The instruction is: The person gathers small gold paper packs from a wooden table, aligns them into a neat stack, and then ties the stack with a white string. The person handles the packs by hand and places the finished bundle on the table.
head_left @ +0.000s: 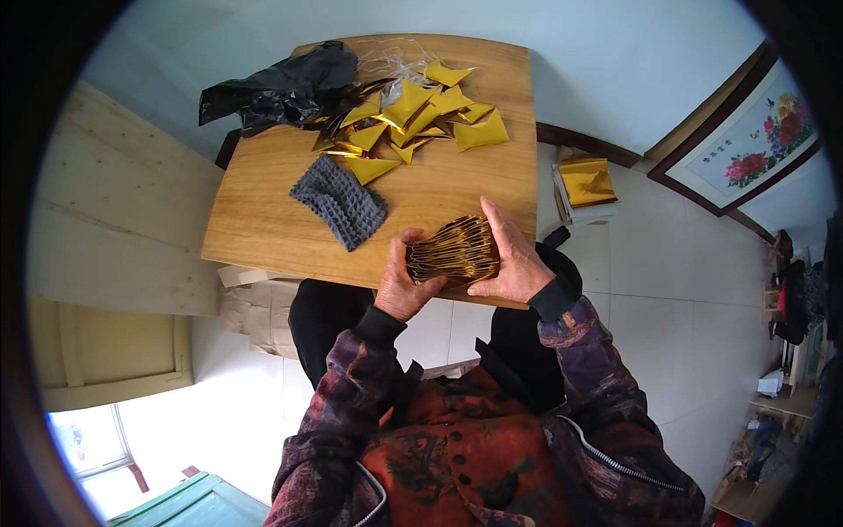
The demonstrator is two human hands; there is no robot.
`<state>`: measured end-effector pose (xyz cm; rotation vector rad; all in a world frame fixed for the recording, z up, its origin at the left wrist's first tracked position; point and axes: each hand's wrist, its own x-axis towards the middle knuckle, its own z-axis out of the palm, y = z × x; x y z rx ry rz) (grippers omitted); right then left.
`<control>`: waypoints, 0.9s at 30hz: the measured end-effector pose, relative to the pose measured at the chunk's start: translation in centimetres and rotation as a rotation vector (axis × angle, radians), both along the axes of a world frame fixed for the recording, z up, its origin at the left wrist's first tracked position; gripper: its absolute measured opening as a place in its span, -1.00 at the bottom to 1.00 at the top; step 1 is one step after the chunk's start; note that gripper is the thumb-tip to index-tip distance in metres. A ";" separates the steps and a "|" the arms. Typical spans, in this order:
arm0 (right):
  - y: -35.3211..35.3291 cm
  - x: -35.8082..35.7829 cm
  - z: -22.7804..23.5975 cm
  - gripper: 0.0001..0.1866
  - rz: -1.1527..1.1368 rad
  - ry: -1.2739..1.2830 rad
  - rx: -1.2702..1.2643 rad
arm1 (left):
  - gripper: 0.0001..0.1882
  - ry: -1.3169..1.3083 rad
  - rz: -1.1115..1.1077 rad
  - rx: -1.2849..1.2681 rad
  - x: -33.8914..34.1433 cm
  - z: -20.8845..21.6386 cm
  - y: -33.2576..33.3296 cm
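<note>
Between my two hands, over the near edge of the wooden table (255, 211), I hold a thick stack of folded gold foil paper (452, 248), its many folded edges facing up. My left hand (407, 279) grips the stack's left side, thumb along the near edge. My right hand (516, 259) presses its right side, thumb below and fingers stretched up along it. Beyond them lies a loose heap of folded gold foil pieces (408, 105). A grey knitted cloth (340, 202) rests to the left of my hands, touching neither.
A crumpled black plastic bag (290, 88) and clear plastic wrap (391, 61) lie at the table's far side. Gold foil sheets (588, 182) sit on a paper stack on the floor at right. A framed flower picture (746, 140) leans by the wall. Cluttered shelves (773, 404) stand far right.
</note>
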<state>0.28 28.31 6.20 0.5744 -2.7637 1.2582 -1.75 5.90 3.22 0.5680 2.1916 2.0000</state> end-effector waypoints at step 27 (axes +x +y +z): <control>-3.1 -1.1 -3.2 -0.24 -0.103 0.051 -0.546 | -0.02 -0.072 0.083 0.208 -0.9 0.0 2.1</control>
